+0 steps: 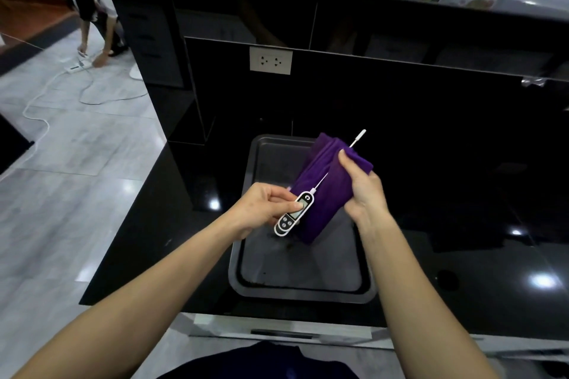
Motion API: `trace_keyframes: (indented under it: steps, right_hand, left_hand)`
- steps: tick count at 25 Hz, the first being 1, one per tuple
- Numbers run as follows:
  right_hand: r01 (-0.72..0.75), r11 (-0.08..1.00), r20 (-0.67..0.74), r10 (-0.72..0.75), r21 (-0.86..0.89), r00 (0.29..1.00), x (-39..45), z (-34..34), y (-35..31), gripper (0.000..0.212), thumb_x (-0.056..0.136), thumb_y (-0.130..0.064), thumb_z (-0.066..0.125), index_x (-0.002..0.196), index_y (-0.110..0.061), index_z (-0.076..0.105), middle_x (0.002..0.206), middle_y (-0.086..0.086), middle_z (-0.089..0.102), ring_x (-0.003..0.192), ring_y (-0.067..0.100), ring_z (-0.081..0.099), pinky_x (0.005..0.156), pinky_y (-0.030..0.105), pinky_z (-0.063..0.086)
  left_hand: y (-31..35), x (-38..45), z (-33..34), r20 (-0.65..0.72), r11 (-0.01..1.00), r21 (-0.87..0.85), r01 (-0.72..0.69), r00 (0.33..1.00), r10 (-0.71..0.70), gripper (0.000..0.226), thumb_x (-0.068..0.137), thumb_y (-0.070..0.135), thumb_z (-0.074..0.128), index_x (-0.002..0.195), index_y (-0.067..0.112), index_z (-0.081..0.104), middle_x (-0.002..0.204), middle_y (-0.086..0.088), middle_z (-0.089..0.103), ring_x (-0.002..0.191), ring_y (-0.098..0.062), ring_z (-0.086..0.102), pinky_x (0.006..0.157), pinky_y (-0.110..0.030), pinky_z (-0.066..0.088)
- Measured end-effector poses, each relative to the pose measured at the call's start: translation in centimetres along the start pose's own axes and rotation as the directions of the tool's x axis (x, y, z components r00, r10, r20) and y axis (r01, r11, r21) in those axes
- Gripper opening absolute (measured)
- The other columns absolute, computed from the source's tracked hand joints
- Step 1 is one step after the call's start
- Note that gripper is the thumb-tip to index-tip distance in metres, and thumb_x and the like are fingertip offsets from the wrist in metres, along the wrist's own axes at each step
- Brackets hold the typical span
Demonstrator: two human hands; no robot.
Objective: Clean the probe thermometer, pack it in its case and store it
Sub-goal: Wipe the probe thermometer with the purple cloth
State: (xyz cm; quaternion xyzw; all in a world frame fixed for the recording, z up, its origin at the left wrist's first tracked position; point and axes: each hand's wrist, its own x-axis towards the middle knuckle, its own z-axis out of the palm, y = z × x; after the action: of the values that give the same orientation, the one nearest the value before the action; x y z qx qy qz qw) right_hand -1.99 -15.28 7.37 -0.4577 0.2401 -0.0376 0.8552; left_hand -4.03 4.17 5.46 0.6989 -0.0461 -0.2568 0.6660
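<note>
While the left hand (261,206) pinches the thermometer (294,214) by its white and black body, thumb over the small screen and fingers (277,194) curled behind it, the thin metal probe runs up and to the right into a folded purple cloth (326,191). The probe's tip (358,137) pokes out past the cloth's far edge. The right hand (363,188) grips the cloth, its thumb pressing the fabric down over the probe and the other fingers wrapped round the cloth's right side. Both hands hold these things in the air above a dark metal tray (246,268) that sits on the glossy black table (462,255). A white double socket (271,60) is set in the black panel behind the tray. Off to the left, on the grey tiled floor (77,163), another person (95,9) bends over a white power strip (77,66) with a long white cable (40,104) trailing from it.
</note>
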Motion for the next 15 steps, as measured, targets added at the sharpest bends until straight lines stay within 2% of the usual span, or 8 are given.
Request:
trace_keyframes:
  steps: [3, 6, 9, 12, 15]
  right_hand:
    - [0.036, 0.999, -0.031, -0.035, 0.022, 0.999, 0.5, -0.2, -1.0, 0.019, 0.08, -0.014, 0.08, 0.097, -0.01, 0.072, 0.087, 0.007, 0.078, 0.077, 0.02, 0.075, 0.067, 0.033, 0.061]
    - [-0.021, 0.998, 0.025, 0.022, -0.065, 0.999, -0.7, -0.3, 0.7, 0.021, 0.079, -0.014, 0.081, 0.097, -0.009, 0.072, 0.085, 0.008, 0.079, 0.076, 0.021, 0.076, 0.063, 0.032, 0.061]
    - [-0.013, 0.997, 0.023, 0.014, -0.076, 1.0, -0.8, -0.5, 0.2, 0.024, 0.08, -0.014, 0.08, 0.101, -0.006, 0.072, 0.091, 0.011, 0.077, 0.081, 0.023, 0.075, 0.073, 0.036, 0.061]
    - [0.026, 0.997, 0.064, -0.022, -0.067, 0.998, -1.0, -0.4, -0.1, 0.019, 0.081, -0.013, 0.078, 0.098, -0.007, 0.072, 0.087, 0.01, 0.078, 0.079, 0.022, 0.075, 0.073, 0.034, 0.062]
    - [-0.02, 0.992, 0.153, 0.04, -0.128, 0.987, -2.3, -0.5, 1.6, 0.019, 0.081, -0.01, 0.077, 0.099, -0.003, 0.071, 0.086, 0.012, 0.078, 0.076, 0.023, 0.076, 0.065, 0.031, 0.061]
  left_hand:
    - [-0.1, 0.0, 0.0, 0.018, 1.0, 0.013, 0.002, 1.0, -0.002, 0.012, 0.08, 0.017, 0.076, 0.09, 0.01, 0.076, 0.077, -0.006, 0.077, 0.064, -0.011, 0.07, 0.058, -0.022, 0.054]
    - [-0.3, -0.3, -0.2, 0.011, 1.0, 0.003, 0.007, 1.0, -0.007, 0.011, 0.082, 0.015, 0.075, 0.091, 0.009, 0.075, 0.075, -0.004, 0.077, 0.064, -0.01, 0.07, 0.058, -0.021, 0.054]
    - [-0.3, -0.5, -0.1, 0.015, 1.0, -0.015, 0.013, 1.0, -0.013, 0.012, 0.082, 0.015, 0.075, 0.092, 0.008, 0.075, 0.079, -0.007, 0.077, 0.069, -0.011, 0.071, 0.061, -0.022, 0.055]
    - [-0.2, -0.4, 0.4, -0.034, 0.999, -0.03, -0.015, 0.999, 0.014, 0.017, 0.081, 0.015, 0.076, 0.095, 0.005, 0.074, 0.088, -0.012, 0.077, 0.077, -0.014, 0.071, 0.065, -0.026, 0.056]
    - [0.3, -0.1, 1.0, -0.13, 0.994, -0.079, -0.069, 0.99, 0.059, 0.015, 0.077, 0.012, 0.078, 0.09, 0.005, 0.075, 0.086, -0.012, 0.076, 0.075, -0.02, 0.071, 0.064, -0.029, 0.056]
